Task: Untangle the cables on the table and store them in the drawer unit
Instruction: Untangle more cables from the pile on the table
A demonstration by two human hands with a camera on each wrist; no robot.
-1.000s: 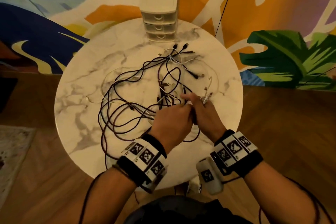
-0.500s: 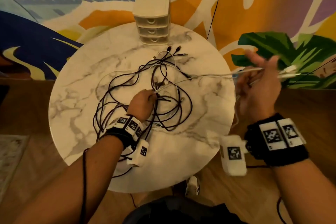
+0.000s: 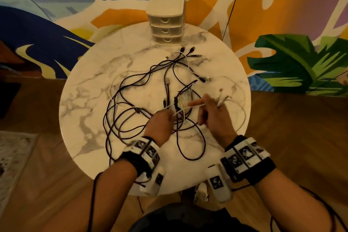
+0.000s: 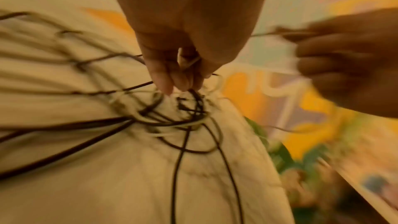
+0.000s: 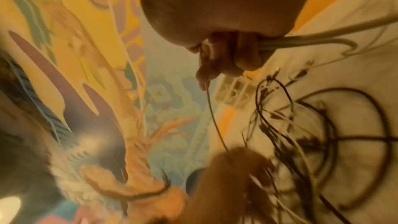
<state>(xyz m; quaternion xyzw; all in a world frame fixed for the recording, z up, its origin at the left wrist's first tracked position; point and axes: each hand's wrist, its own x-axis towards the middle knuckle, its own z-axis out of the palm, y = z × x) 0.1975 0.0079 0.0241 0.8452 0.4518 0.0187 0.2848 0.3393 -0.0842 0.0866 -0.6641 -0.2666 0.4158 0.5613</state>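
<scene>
A tangle of dark and white cables (image 3: 150, 103) lies across the round marble table (image 3: 90, 100). My left hand (image 3: 162, 124) pinches a white cable (image 3: 178, 112) at the knot in the middle; in the left wrist view its fingers (image 4: 170, 77) curl around white strands above the dark loops (image 4: 183, 122). My right hand (image 3: 212, 113) hovers just to the right and grips the same white cable, index finger stretched out, with a bundle of white strands (image 5: 301, 42) running out of the fist. The cream drawer unit (image 3: 166, 15) stands at the table's far edge, its three drawers closed.
Several loose plug ends (image 3: 190, 52) lie in front of the drawer unit. A thin white cable (image 3: 243, 111) loops near the table's right rim. A thin black cord (image 3: 233, 2) hangs down the painted wall behind. Wooden floor surrounds the table, with a rug (image 3: 11, 156) at left.
My right hand, stretched far out to the right with the white cable half a second ago, has come back over the table beside the left hand. The white cable has gone slack.
</scene>
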